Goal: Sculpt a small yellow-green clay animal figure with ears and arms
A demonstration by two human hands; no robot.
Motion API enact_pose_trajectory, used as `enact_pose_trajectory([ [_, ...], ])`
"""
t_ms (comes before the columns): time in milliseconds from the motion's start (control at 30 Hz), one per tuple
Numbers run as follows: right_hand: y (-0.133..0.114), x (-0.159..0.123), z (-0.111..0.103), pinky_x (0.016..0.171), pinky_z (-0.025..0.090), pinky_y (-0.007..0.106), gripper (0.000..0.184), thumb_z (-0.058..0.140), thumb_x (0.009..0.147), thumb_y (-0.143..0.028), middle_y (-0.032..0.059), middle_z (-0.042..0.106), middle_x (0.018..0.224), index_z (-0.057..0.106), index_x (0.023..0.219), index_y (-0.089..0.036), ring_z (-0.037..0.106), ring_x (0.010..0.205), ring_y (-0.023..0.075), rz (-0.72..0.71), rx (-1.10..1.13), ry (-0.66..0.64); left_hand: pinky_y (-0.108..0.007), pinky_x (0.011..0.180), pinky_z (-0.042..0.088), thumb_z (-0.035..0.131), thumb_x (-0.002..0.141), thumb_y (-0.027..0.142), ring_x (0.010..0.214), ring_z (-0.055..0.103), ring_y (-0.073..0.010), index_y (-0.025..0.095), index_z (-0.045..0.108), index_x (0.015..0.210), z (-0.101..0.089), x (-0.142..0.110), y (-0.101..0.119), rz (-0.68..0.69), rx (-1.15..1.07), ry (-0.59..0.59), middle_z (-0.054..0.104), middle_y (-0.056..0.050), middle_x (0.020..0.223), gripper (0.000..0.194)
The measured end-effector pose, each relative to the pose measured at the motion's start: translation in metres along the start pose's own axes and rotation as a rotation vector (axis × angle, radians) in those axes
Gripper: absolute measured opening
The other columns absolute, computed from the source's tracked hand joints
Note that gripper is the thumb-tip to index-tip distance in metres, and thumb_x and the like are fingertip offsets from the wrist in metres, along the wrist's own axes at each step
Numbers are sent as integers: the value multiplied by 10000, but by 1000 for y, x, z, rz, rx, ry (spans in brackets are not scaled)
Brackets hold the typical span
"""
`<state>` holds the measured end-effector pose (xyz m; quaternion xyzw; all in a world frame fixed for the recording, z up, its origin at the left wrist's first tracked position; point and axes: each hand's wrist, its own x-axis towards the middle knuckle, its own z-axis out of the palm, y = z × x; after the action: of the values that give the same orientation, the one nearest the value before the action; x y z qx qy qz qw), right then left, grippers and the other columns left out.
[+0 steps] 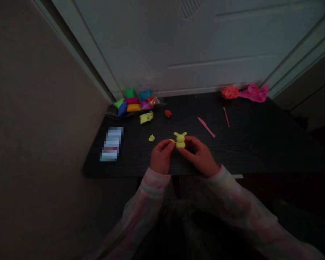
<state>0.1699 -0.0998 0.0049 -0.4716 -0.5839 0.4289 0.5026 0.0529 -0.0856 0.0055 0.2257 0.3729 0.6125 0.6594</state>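
A small yellow clay rabbit figure [180, 140] with two long ears stands upright in front of me, over the near part of the table. The thumb and fingers of my right hand [200, 156] close around its lower body. Just beside its left side, my left hand [161, 156] pinches a thin yellow strip of clay [172, 140]. Whether the strip touches the rabbit I cannot tell. A little lump of yellow clay [151, 138] lies on the table, left of and beyond my left hand.
On the dark table [249, 144] lie a pink plastic knife [206, 127], a thin pink tool [226, 117], a red clay lump [168, 113] and a yellow packet [146, 117]. Colourful clay packets [134, 107] sit back left, a blurred-out rectangle [112, 143] left, pink crumpled material [254, 93] back right.
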Motion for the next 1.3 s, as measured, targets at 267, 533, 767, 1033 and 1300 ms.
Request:
enact_pose_trajectory([
  [267, 0, 0, 0, 773, 437, 323, 254, 600, 691, -272, 31, 580, 894, 520, 924, -207, 554, 816, 157, -14, -42, 9, -247, 736, 406, 687, 496, 147, 650, 551, -76, 141, 628, 595, 1, 1, -1, -1, 35, 12, 617, 25, 626, 116],
  [533, 1, -1, 0, 779, 440, 336, 263, 606, 685, -270, 35, 584, 893, 522, 926, -204, 558, 812, 159, 3, -18, 16, -243, 709, 412, 694, 482, 149, 623, 551, -72, 144, 622, 588, 1, 1, -1, -10, 20, 27, 617, 27, 608, 128],
  [767, 2, 0, 0, 772, 441, 332, 261, 608, 686, -284, 31, 577, 888, 520, 919, -208, 553, 812, 160, -10, -31, 19, -245, 725, 403, 688, 498, 155, 645, 548, -75, 148, 629, 598, -2, 2, -3, 7, 63, 10, 616, 27, 627, 117],
  [1033, 3, -1, 0, 772, 441, 331, 265, 611, 683, -296, 28, 576, 876, 521, 916, -207, 551, 805, 159, 2, -43, 29, -215, 682, 400, 697, 484, 145, 617, 542, -61, 149, 633, 588, -1, 2, -3, -20, 54, 18, 619, 32, 604, 122],
  [1300, 5, 0, 0, 772, 446, 326, 273, 617, 678, -304, 25, 579, 886, 521, 915, -209, 555, 801, 152, 2, -21, 45, -216, 686, 404, 692, 488, 142, 624, 544, -64, 146, 632, 592, 0, 0, -2, -17, 66, 11, 619, 29, 611, 121],
])
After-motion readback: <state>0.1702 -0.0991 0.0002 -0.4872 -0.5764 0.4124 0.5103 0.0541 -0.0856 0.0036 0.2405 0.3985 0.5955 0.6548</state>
